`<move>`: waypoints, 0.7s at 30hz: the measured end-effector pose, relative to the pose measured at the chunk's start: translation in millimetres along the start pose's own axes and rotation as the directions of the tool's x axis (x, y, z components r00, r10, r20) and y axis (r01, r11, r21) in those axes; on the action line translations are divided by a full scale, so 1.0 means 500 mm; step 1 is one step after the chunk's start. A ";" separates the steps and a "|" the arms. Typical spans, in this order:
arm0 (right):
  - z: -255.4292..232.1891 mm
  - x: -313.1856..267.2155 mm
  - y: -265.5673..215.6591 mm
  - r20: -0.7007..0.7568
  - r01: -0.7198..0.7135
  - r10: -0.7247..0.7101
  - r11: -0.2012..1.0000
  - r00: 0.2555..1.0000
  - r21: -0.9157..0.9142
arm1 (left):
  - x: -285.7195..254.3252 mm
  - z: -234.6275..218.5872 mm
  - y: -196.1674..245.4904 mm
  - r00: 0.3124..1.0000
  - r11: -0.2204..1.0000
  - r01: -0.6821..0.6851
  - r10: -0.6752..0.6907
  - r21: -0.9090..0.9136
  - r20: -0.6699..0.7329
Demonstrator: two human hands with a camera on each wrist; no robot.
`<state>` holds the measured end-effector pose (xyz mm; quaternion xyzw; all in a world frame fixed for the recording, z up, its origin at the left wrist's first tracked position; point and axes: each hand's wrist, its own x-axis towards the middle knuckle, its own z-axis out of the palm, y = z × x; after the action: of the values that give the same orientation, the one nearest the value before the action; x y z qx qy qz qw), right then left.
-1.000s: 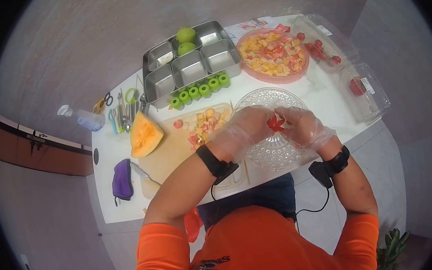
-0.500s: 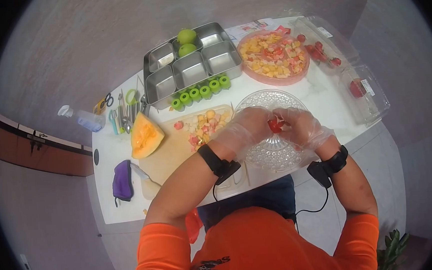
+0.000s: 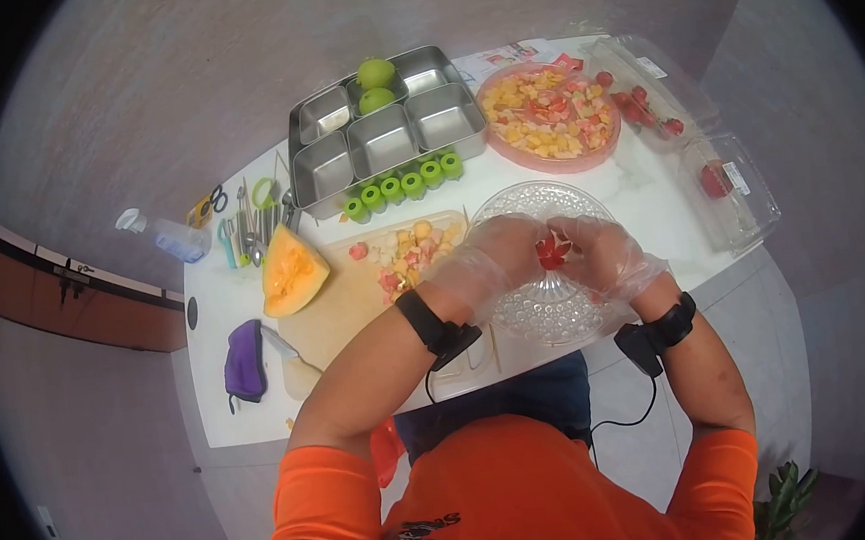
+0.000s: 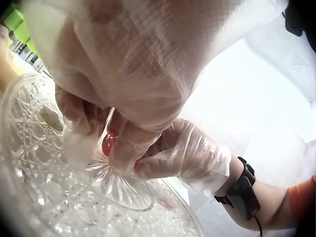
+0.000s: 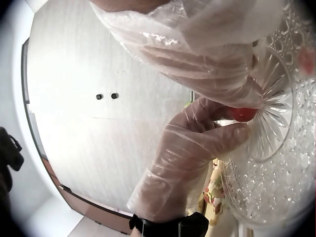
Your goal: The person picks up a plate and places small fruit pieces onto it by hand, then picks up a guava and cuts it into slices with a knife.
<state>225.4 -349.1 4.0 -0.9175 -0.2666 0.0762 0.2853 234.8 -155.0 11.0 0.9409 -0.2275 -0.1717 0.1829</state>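
Both hands, in clear plastic gloves, meet over a patterned glass plate (image 3: 556, 312). Between their fingertips is a red strawberry (image 3: 552, 252), its top cut open into petal-like pieces with pale insides. My left hand (image 3: 496, 250) pinches it from the left; in the right wrist view its thumb and forefinger lie on either side of the red fruit (image 5: 244, 114). My right hand (image 3: 600, 253) grips it from the right, its fingers bent in. In the left wrist view only a small red part (image 4: 109, 144) shows behind the fingers. A small pale-green piece (image 4: 51, 118) lies on the plate.
Left of the plate, a cutting board (image 3: 339, 302) bears fruit pieces and a melon wedge (image 3: 292, 270). Behind stand a steel compartment tray (image 3: 473, 137), several green-topped cutters (image 3: 387, 188) and a pink fruit platter (image 3: 555, 159). Clear boxes (image 3: 749, 203) hold strawberries at right.
The strawberry has turned slightly between the fingertips, and its cut pieces now show more pale flesh. Both hands stay in almost the same place over the glass plate.
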 end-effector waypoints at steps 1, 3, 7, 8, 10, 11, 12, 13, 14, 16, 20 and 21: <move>0.002 0.000 0.002 0.000 0.000 0.000 1.000 1.000 -0.001 | -0.001 0.000 -0.001 1.000 1.000 0.004 -0.005 -0.026 -0.016; 0.006 0.000 0.004 -0.031 0.003 -0.003 1.000 1.000 -0.002 | -0.003 -0.001 -0.001 0.999 0.999 0.009 -0.010 -0.054 -0.031; 0.006 -0.005 0.010 0.004 -0.044 0.045 0.999 0.999 -0.022 | -0.014 -0.014 0.007 1.000 0.998 0.017 -0.018 -0.060 -0.025; 0.005 -0.007 0.013 -0.015 -0.031 0.030 0.999 0.999 -0.036 | -0.015 -0.017 0.009 1.000 0.998 0.017 -0.018 -0.056 -0.009; 0.001 -0.011 0.014 -0.034 -0.014 0.012 0.999 0.999 -0.050 | -0.018 -0.015 0.007 0.999 0.999 0.019 -0.021 -0.050 -0.030; -0.006 -0.015 0.012 -0.047 -0.016 0.013 0.998 0.999 -0.055 | -0.019 -0.016 0.006 0.998 0.999 0.021 -0.024 -0.045 -0.050; -0.011 -0.019 0.011 -0.058 -0.018 0.015 0.998 0.998 -0.060 | -0.020 -0.017 0.005 0.998 0.999 0.020 -0.022 -0.043 -0.053; -0.015 -0.022 0.011 -0.059 -0.016 0.013 0.998 0.998 -0.061 | -0.024 -0.020 0.004 0.998 0.999 0.021 -0.023 -0.044 -0.056; -0.020 -0.027 0.012 -0.057 -0.027 0.025 0.999 0.998 -0.039 | -0.027 -0.022 0.005 0.998 0.999 0.019 -0.022 -0.045 -0.060; -0.026 -0.037 0.015 -0.061 -0.038 0.037 0.999 0.997 -0.017 | -0.031 -0.024 0.008 0.999 0.999 0.018 -0.019 -0.033 -0.046; -0.048 -0.078 0.006 -0.130 -0.016 0.020 0.999 0.991 0.033 | -0.061 -0.032 0.006 0.997 1.000 -0.022 0.022 -0.002 -0.079; -0.062 -0.092 -0.001 -0.168 -0.001 0.009 0.999 0.986 0.048 | -0.076 -0.037 0.003 0.996 1.000 -0.022 0.022 0.000 -0.084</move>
<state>195.5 -388.2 29.5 -0.9142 -0.2374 0.0055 0.3283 210.1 -132.7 36.8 0.9446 -0.2300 -0.1302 0.1948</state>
